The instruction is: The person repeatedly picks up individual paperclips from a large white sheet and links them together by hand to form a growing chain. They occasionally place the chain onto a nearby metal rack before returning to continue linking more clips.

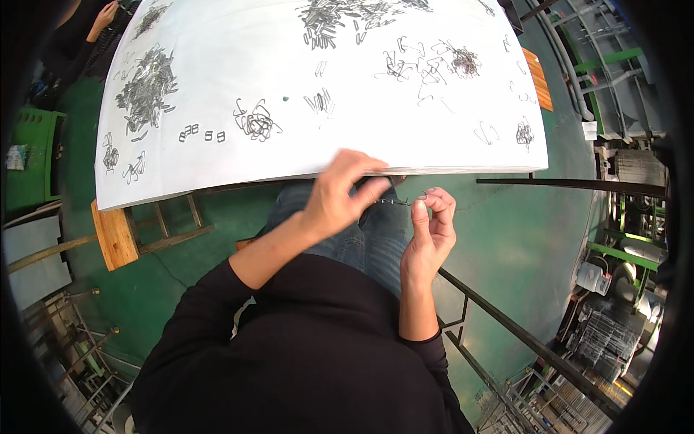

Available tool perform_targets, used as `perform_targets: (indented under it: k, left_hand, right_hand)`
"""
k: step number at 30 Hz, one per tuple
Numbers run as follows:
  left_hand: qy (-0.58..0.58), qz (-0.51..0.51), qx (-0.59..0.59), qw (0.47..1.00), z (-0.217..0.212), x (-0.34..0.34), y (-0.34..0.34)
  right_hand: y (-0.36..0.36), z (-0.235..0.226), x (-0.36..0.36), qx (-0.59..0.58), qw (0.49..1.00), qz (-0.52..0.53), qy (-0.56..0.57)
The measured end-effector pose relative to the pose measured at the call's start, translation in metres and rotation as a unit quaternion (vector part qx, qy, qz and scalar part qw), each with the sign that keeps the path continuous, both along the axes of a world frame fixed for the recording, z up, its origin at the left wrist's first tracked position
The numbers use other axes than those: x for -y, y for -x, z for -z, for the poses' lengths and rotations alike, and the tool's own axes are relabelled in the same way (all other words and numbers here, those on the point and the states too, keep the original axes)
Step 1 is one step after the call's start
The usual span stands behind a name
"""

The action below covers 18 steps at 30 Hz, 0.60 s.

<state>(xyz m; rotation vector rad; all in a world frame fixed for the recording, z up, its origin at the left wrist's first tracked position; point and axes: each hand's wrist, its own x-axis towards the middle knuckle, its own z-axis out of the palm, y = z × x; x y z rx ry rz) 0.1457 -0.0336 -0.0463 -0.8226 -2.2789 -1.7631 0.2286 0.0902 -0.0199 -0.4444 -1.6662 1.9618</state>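
My left hand (340, 192) and my right hand (431, 230) meet just below the near edge of a white table (238, 159), above my lap. Between their fingertips they pinch a small bent wire piece (400, 202), the left hand at its left end, the right hand at its right end by a small loop. The white table holds loose wire clips: a dense pile (148, 85) at the left, a tangle (255, 123) near the middle, another pile (329, 18) at the far edge, and scattered bent wires (430, 64) at the right.
A wooden stool (116, 233) stands under the table's left corner. Another person's arm (101, 18) shows at the far left. Metal bars (506, 325) and wire racks (600, 340) stand at the right on the green floor. A green bin (32, 152) sits left.
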Motion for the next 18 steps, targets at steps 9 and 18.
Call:
perform_targets:
  k: [9,18]
  left_hand:
    - [0.359,-0.128,-0.221,0.898,0.037,0.034,0.070]
    - [0.494,-0.107,-0.184,0.843,0.029,0.024,0.085]
  right_hand:
    - [0.003,0.008,-0.004,0.007,0.998,0.006,-0.066]
    - [0.008,0.016,-0.011,0.044,0.993,-0.002,-0.111]
